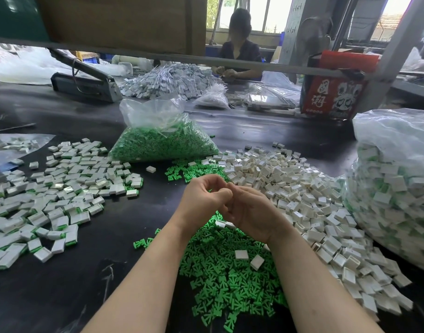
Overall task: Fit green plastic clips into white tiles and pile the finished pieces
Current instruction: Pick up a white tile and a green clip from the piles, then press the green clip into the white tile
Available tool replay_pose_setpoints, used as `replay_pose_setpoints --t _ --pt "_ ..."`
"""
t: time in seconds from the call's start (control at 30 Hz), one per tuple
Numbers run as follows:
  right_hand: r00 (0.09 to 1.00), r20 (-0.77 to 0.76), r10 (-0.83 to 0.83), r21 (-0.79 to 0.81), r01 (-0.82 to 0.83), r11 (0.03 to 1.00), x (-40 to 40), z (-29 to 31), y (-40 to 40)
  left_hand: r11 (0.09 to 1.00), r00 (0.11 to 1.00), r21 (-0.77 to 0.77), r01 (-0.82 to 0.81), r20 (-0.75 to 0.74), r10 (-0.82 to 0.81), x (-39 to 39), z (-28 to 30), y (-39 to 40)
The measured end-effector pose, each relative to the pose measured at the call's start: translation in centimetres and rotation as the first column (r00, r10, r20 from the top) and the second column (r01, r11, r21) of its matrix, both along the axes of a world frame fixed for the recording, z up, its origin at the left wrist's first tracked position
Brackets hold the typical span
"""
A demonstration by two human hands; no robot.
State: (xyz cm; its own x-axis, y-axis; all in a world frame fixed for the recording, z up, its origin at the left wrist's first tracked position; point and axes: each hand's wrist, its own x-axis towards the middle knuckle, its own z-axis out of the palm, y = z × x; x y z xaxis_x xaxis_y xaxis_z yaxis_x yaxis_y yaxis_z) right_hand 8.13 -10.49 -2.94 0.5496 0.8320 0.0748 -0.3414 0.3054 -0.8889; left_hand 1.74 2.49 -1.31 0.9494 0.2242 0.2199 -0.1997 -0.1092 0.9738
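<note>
One wide-angle camera sits on my head, facing forward and down, close over my hands (226, 205) at frame centre; the bench (86, 260) stretches toward the upper frame.

Black worktable (62, 272), daylit windows (259, 13) behind, grey post (395, 51).

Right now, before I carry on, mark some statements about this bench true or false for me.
1. The finished pieces lie left of the hands. True.
2. The tied bag of green clips sits nearer than the hands. False: it lies beyond them.
3. The loose white tiles are heaped to the right. True.
4. The left hand and right hand rest far apart. False: they meet, fingers curled together.
</note>
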Motion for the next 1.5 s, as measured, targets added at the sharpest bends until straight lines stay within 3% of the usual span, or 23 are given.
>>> replay_pose_setpoints --t 0.17,0.33,0.5,0.67,0.9,1.17,1.33,1.5 --pt "1.0 0.03 0.007 -0.007 -0.007 1.0 0.0 0.1 0.0 0.999 0.999 0.024 -0.037 0.031 0.036 0.0 -0.1 -0.4" --pt "1.0 0.02 -0.015 -0.014 0.016 1.0 0.0 0.3 -0.1 0.998 0.998 -0.032 0.055 0.014 -0.055 -0.2 0.0 0.1" --pt "0.972 0.145 -0.185 -0.143 0.206 0.968 0.4 0.8 -0.3 1.0 1.0 0.014 0.001 0.022 -0.001 -0.1 -0.3 0.9" --pt "0.844 0.411 -0.345 -0.169 0.442 0.881 0.5 0.9 -0.1 1.0 1.0 0.011 0.01 0.014 -0.011 -0.2 -0.2 0.8" --pt "0.64 0.697 -0.323 -0.193 0.602 0.775 0.3 0.9 0.4 0.997 0.997 -0.066 0.048 -0.053 -0.051 0.1 -0.5 0.6" --pt "0.66 0.664 -0.351 -0.156 0.582 0.798 0.1 1.0 0.6 0.987 0.978 0.038 0.156 -0.147 -0.149 -0.2 -0.3 1.1" --pt "0.681 0.659 -0.319 -0.234 0.588 0.774 0.1 0.8 0.7 0.988 0.982 0.043 0.146 -0.125 -0.139 -0.4 -0.3 0.8" --pt "0.635 0.696 -0.334 -0.224 0.635 0.74 -0.1 1.0 0.6 0.987 0.98 -0.014 0.161 -0.116 -0.161 -0.6 -0.2 0.4"
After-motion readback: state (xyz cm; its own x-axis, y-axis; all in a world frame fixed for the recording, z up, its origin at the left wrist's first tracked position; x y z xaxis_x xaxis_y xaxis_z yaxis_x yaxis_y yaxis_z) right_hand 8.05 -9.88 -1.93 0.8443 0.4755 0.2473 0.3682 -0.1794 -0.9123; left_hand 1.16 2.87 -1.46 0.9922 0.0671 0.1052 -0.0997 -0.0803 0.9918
